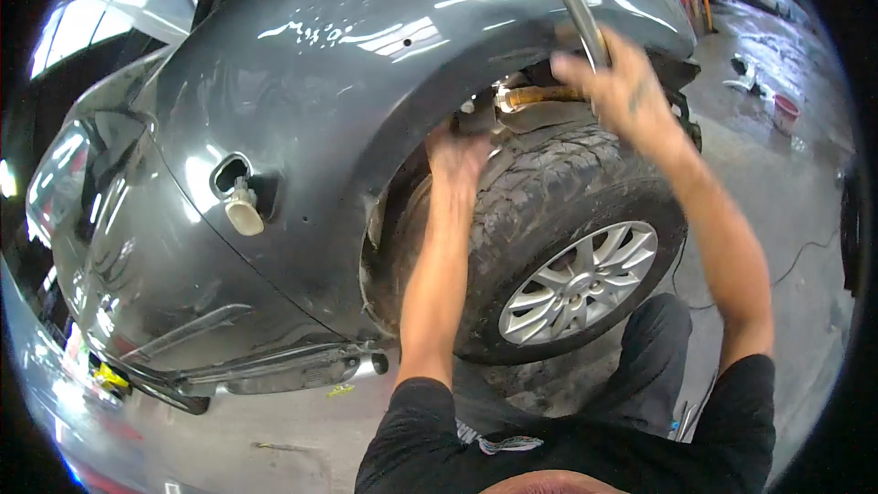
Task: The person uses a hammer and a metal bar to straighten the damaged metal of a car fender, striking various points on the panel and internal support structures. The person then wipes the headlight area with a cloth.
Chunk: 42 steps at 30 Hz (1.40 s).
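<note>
My right hand (631,91), blurred by motion, is closed round the metal handle of a hammer (576,2) above the tyre. The hammer's head is partly cut off at the top edge. My left hand (457,157) reaches up into the wheel arch between the dark grey fender (311,101) and the tyre (530,178). Its fingers are hidden behind the fender lip, so what they hold, if anything, cannot be seen. Between my hands, inside the arch, lies an orange-brown rod-like part (544,94) with a bright end. Scuffs and light reflections mark the fender.
A small pale lamp (244,212) hangs from a hole in the fender, left of the arch. Below the tyre's upper edge is a silver wheel rim (581,284). A running board (283,373) sticks out lower left. A red bucket (786,113) stands on the floor, far right.
</note>
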Available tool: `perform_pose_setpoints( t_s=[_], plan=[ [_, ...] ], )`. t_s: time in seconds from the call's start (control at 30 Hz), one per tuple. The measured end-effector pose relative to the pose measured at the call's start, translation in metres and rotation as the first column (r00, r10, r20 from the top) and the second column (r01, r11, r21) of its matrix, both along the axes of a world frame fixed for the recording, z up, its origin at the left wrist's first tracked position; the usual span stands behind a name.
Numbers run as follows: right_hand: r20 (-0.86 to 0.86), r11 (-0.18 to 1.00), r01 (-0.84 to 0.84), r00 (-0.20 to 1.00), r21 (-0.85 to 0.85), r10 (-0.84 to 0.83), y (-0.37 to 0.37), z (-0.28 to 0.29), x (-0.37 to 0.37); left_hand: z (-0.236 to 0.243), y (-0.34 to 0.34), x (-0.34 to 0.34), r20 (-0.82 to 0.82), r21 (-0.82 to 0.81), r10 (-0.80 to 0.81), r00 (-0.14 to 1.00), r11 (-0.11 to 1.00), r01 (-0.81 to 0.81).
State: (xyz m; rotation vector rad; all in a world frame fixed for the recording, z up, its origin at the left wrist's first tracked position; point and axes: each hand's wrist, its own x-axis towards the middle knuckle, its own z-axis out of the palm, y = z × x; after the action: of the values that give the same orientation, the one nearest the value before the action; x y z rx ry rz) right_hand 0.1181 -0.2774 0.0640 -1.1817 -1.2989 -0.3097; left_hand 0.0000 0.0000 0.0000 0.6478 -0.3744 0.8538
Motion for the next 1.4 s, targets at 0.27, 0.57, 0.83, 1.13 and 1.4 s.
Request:
perform_pose_setpoints(
  t_s=[0.27,0.57,0.83,1.13,1.4],
  plan=[
    [-0.583,0.885,-0.433,0.680,0.170,0.444,-0.025,-0.172,-0.037,-0.076,-0.192,-0.033,-0.350,0.674,0.687,0.636,0.657,-0.339],
    [-0.715,0.754,-0.591,0.392,0.288,0.580,-0.032,-0.213,-0.047,0.108,-0.187,-0.036,0.823,0.559,0.487,0.293,-0.785,-0.267],
    [-0.620,0.747,-0.665,0.596,-0.024,0.510,-0.042,-0.275,-0.055,0.224,-0.123,-0.006,0.847,0.350,0.457,0.272,-0.865,0.360],
    [-0.761,0.755,-0.533,0.645,-0.382,0.071,-0.129,-0.346,-0.005,0.187,-0.061,-0.139,0.932,0.338,0.361,0.001,-0.874,0.350],
    [-0.962,0.986,-0.074,0.241,-0.150,-0.129,-0.232,-0.485,0.076,0.155,-0.058,-0.149,0.840,0.538,0.466,-0.279,-0.780,0.319]
  ],
)
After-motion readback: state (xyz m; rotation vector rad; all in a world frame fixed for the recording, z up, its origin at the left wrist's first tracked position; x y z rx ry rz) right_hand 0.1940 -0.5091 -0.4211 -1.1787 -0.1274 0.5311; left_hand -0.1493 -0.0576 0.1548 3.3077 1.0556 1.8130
